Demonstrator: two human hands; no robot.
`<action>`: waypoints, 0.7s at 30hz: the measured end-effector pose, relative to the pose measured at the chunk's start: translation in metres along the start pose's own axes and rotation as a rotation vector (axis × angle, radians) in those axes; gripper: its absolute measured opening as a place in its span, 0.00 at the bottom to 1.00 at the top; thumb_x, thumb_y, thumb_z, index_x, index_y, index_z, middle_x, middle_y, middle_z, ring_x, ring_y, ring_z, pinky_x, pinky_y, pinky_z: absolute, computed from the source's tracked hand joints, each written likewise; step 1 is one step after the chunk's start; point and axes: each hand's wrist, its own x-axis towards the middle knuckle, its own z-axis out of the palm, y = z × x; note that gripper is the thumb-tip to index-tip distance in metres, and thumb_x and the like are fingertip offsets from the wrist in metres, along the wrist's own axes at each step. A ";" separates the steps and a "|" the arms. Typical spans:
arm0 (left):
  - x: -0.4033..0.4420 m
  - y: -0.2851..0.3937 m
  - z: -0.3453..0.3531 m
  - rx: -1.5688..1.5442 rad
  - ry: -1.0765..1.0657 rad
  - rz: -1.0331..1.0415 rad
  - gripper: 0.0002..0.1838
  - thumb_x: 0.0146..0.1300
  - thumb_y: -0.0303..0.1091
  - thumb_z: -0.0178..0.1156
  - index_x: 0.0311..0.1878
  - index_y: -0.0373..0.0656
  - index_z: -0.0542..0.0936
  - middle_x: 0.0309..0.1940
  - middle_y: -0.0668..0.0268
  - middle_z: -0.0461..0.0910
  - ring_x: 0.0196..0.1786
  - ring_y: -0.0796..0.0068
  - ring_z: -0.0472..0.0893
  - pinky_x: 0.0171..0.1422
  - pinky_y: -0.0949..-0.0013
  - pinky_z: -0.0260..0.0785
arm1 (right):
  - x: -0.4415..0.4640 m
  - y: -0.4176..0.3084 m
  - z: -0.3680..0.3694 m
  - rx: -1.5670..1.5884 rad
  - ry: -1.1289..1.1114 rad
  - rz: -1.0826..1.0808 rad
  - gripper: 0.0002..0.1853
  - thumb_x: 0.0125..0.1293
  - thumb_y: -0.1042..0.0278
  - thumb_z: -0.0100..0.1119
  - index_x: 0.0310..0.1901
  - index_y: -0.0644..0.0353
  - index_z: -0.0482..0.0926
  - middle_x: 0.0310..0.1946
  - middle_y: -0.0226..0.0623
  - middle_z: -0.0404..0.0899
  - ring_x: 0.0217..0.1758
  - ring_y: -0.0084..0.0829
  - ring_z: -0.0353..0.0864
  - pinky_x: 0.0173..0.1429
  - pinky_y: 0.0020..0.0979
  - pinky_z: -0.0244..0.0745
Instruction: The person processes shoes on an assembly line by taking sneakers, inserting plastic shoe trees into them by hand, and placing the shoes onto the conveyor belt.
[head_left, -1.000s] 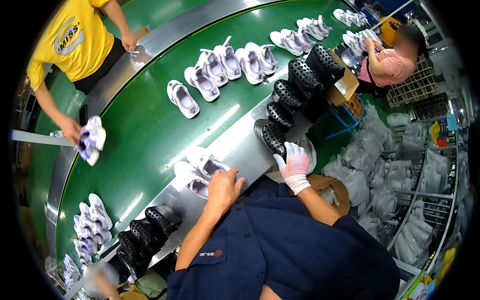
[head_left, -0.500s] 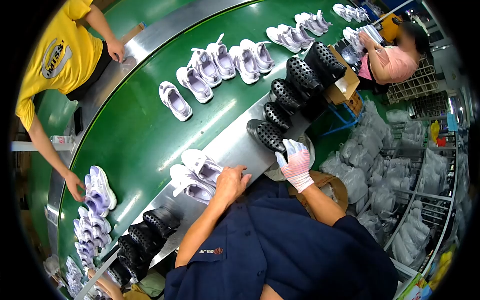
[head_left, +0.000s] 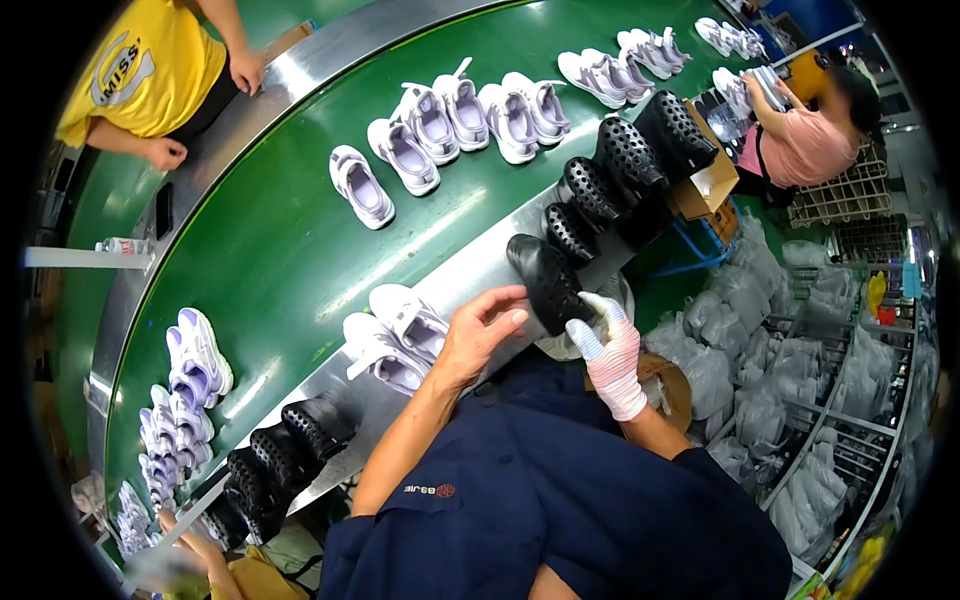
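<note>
My right hand (head_left: pixel 611 352), in a striped white glove, grips the near end of a black perforated shoe last (head_left: pixel 545 280). The last is tilted over the metal ledge, its smooth side and part of its holes showing. Bare and open, my left hand (head_left: pixel 483 335) has its fingers apart, their tips close to the last's left side; whether they touch it I cannot tell. A pair of white shoes (head_left: pixel 398 335) sits just left of that hand, partly behind the forearm. Beyond the held last stand several more black perforated lasts (head_left: pixel 592 190) in a row.
A green conveyor (head_left: pixel 270 255) carries white shoes (head_left: pixel 361 188) along its far side and more at left. Other black lasts (head_left: pixel 285 455) line the metal ledge (head_left: pixel 480 250). A cardboard box (head_left: pixel 708 187), bagged items (head_left: pixel 735 270) and racks are at right. Co-workers sit or stand around.
My right hand has taken hold of the nearest black last and tilted it up. My left hand has moved right toward it. The yellow-shirted person's hand has drawn back from the shoes at left.
</note>
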 end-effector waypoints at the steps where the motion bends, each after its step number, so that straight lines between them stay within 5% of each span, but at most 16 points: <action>1: 0.002 0.003 0.005 -0.081 -0.003 0.029 0.14 0.72 0.33 0.68 0.54 0.34 0.84 0.41 0.63 0.87 0.43 0.74 0.85 0.49 0.69 0.79 | -0.002 0.004 0.005 0.069 -0.034 0.019 0.20 0.65 0.73 0.72 0.57 0.68 0.81 0.49 0.40 0.84 0.51 0.29 0.84 0.58 0.30 0.78; 6: -0.005 0.007 -0.002 -0.182 0.026 -0.035 0.07 0.71 0.29 0.68 0.44 0.35 0.84 0.32 0.64 0.84 0.31 0.77 0.83 0.36 0.73 0.78 | -0.006 0.009 0.019 0.367 -0.205 0.229 0.19 0.72 0.71 0.67 0.60 0.68 0.79 0.52 0.38 0.83 0.54 0.23 0.82 0.59 0.26 0.77; 11: -0.013 0.001 -0.008 -0.290 0.058 -0.089 0.08 0.72 0.31 0.68 0.43 0.34 0.83 0.32 0.64 0.83 0.31 0.75 0.83 0.34 0.71 0.81 | -0.004 0.022 0.030 0.110 -0.297 0.254 0.24 0.67 0.54 0.75 0.52 0.69 0.82 0.36 0.34 0.85 0.37 0.19 0.79 0.44 0.28 0.78; 21: -0.025 -0.011 -0.020 -0.383 0.118 -0.119 0.09 0.76 0.34 0.62 0.43 0.38 0.81 0.37 0.63 0.83 0.35 0.74 0.84 0.38 0.63 0.87 | -0.006 0.016 0.032 0.130 -0.185 0.230 0.15 0.67 0.66 0.73 0.48 0.68 0.83 0.35 0.35 0.86 0.36 0.20 0.80 0.43 0.27 0.78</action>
